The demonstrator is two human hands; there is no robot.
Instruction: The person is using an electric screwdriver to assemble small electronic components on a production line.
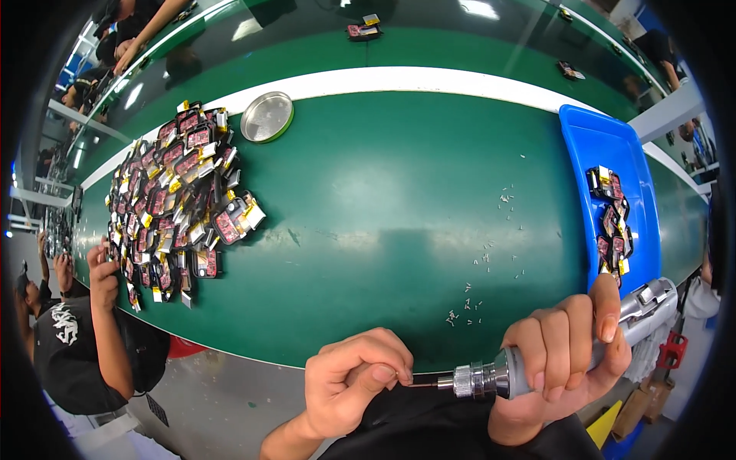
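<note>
My right hand [563, 356] is wrapped round a grey and silver power screwdriver [479, 380], held level above the table's near edge with its thin bit pointing left. My left hand [356, 377] is closed in a pinch at the tip of that bit; whatever its fingertips hold is too small to make out. Small pale screws [469, 307] lie scattered on the green table just beyond the screwdriver. To the right, a blue tray [573, 146] holds several small black-cased assemblies [609, 218] with red circuit boards.
A large heap of similar assemblies [165, 199] covers the table's left side, beside a round metal tin [268, 117]. A white rail [429, 79] separates the green table [353, 184] from a dark strip carrying another unit [363, 31]. A co-worker [84, 337] sits at the left.
</note>
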